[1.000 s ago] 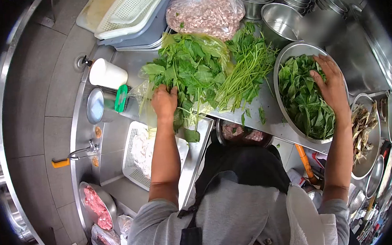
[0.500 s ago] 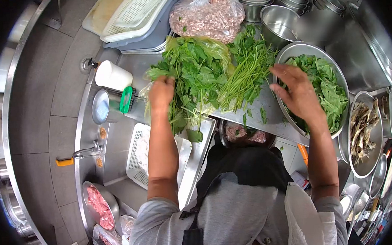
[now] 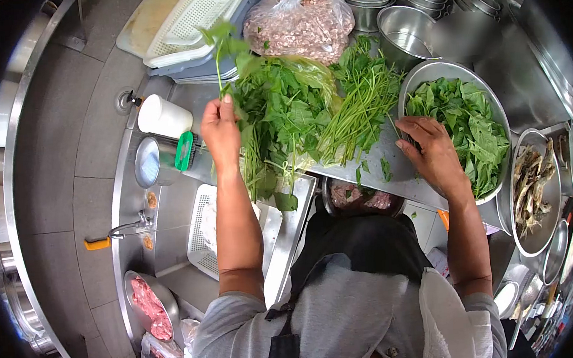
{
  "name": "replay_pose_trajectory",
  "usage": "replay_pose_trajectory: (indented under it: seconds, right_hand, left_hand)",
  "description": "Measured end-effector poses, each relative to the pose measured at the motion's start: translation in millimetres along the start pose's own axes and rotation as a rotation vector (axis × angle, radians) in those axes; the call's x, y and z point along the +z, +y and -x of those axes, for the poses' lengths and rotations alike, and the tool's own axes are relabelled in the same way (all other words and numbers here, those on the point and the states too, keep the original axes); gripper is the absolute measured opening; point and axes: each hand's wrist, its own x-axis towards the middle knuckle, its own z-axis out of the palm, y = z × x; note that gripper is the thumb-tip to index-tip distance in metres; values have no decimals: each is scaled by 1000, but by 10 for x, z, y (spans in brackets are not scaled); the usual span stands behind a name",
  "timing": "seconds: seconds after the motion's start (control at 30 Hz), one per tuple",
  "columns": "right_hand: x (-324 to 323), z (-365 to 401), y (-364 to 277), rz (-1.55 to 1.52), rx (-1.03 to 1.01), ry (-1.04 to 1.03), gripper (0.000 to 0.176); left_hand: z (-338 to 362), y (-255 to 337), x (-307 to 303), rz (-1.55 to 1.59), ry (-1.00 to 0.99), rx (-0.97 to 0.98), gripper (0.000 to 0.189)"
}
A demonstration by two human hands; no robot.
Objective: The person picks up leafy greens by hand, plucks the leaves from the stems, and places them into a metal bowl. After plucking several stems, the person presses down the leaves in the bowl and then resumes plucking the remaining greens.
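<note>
My left hand (image 3: 221,137) pinches a leafy green sprig (image 3: 219,68) by its stem and holds it upright at the left side of a heap of leafy greens (image 3: 292,106). The heap lies on the metal counter, partly on a clear plastic bag. Beside it spreads a bunch of thin-stemmed greens (image 3: 358,115). My right hand (image 3: 434,153) hovers over the left rim of a large metal bowl (image 3: 504,116), thumb and fingers apart. Loose picked leaves (image 3: 470,125) fill that bowl.
A bag of minced meat (image 3: 300,27) sits behind the greens, near a metal pot (image 3: 408,30). To the left stand a white container (image 3: 164,116), a green brush (image 3: 184,151) and a sink with a white basket (image 3: 202,246). Dried pieces fill a bowl (image 3: 520,243) at right.
My left hand has risen from the heap, moving left and lifting a sprig out of it. My right hand has shifted slightly down at the bowl's rim.
</note>
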Motion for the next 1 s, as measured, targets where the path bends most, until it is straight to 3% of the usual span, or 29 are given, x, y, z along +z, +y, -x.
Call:
replay_pose_trajectory:
  seconds: [0.07, 0.17, 0.3, 0.47, 0.57, 0.7, 0.83, 0.87, 0.97, 1.0]
  right_hand:
    - [34, -37, -17, 5, -34, 14, 35]
    - [-5, -138, -118, -61, -80, 88, 34]
    - [-184, -436, -452, -150, -168, 308, 33]
    - [-252, -866, -568, 45, -358, 592, 22]
    - [-238, -770, -377, 70, -274, 349, 13]
    - [-308, -457, -277, -173, -128, 269, 9]
    - [-459, -143, 8, -159, -6, 373, 8]
    - [-511, -79, 67, -228, 143, 397, 10]
    - [-665, 125, 444, -774, 416, 659, 15]
    - [-732, 216, 575, -539, 467, 693, 19]
  left_hand:
    - [-6, 128, 18, 173, -10, -10, 22]
    - [99, 325, 105, 661, -171, -210, 18]
    - [432, 623, 372, 822, -344, -292, 13]
    - [876, 987, 735, 827, -567, -348, 10]
    - [1017, 1089, 877, 849, -667, -382, 10]
    - [1094, 1141, 1025, 842, -731, -423, 8]
    - [1356, 1231, 1377, 839, -880, -492, 12]
    - [1439, 1251, 1492, 822, -919, -497, 13]
    - [1554, 1263, 1714, 791, -1039, -530, 13]
    - [1557, 1265, 1732, 794, -1071, -550, 13]
